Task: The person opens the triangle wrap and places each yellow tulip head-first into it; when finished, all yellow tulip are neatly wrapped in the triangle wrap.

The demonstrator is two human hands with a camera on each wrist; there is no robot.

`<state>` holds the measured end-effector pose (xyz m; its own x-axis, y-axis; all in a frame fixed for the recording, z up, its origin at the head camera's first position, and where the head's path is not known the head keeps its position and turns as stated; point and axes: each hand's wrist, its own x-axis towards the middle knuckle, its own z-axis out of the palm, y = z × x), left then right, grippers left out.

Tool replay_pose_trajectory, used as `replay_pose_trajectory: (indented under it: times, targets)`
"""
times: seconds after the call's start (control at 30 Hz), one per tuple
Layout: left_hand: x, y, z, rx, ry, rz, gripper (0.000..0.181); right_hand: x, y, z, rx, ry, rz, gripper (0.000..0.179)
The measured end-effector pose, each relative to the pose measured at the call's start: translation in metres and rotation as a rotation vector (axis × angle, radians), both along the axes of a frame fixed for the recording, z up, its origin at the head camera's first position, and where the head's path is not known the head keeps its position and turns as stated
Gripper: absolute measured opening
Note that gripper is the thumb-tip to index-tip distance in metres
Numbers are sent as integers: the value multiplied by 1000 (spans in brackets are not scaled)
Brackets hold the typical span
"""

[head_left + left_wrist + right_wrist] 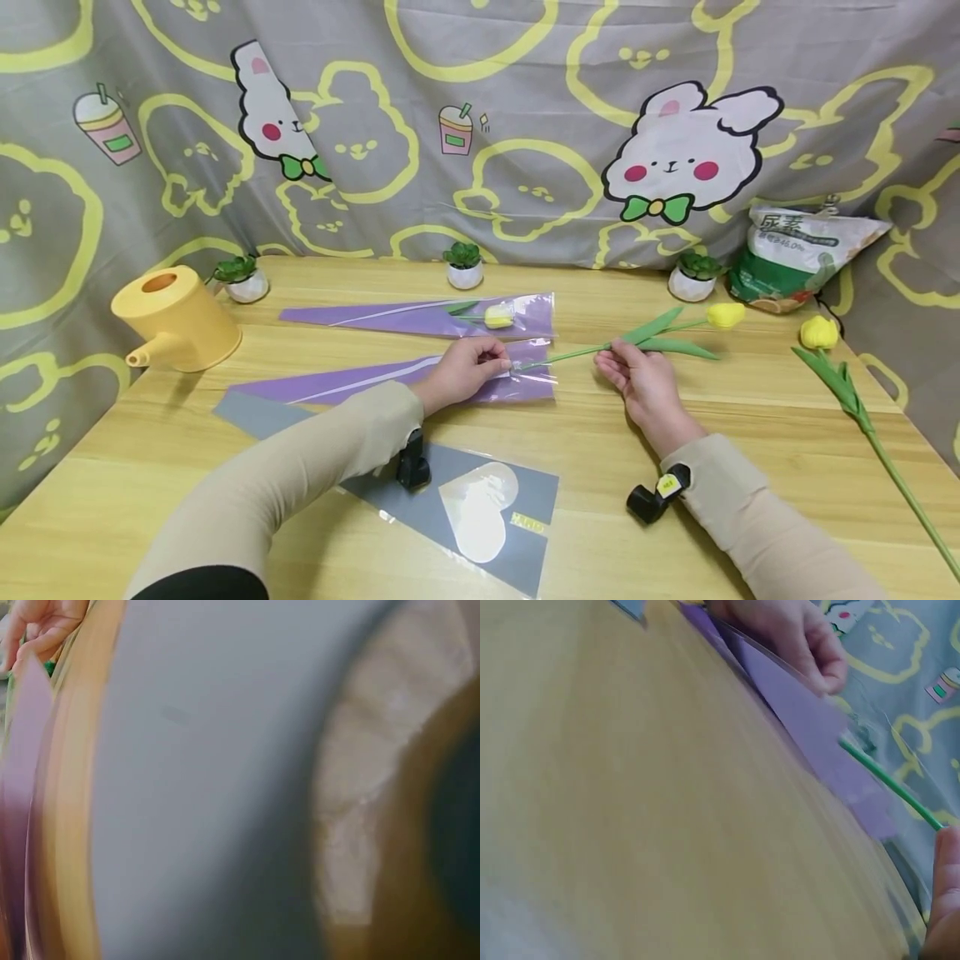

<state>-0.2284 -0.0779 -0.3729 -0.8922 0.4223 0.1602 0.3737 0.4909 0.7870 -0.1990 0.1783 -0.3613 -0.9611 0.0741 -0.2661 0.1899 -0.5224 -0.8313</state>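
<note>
In the head view, my left hand pinches the clear mouth of a purple flower sleeve lying on the table. My right hand holds an artificial yellow tulip by its green stem, just below the leaves. The stem's lower end is at the sleeve's mouth, beside my left fingertips; how far it is inside is hard to tell. The right wrist view shows the green stem meeting the purple sleeve. Behind lies another purple sleeve containing a yellow tulip.
A grey sleeve with a heart-shaped window lies in front, partly under my left forearm. Another yellow tulip lies at the right edge. Along the back are a yellow watering can, small potted succulents and a white-green bag.
</note>
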Motion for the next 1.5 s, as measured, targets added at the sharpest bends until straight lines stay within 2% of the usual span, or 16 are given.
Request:
replay_pose_trajectory:
  times: [0.17, 0.3, 0.4, 0.97, 1.5]
  targets:
    - [0, 3, 2, 17, 34, 17, 8, 3, -9, 0, 11, 3, 23, 20]
    - [1, 4, 2, 70, 71, 25, 4, 6, -14, -1, 15, -8, 28, 21]
    - [1, 5, 1, 96, 86, 29, 8, 8, -18, -2, 14, -11, 32, 20]
    - [4, 20, -2, 92, 168, 22, 4, 12, -34, -8, 64, 19, 78, 22]
    - [4, 21, -3, 170, 125, 50, 4, 17, -22, -5, 80, -7, 199, 22]
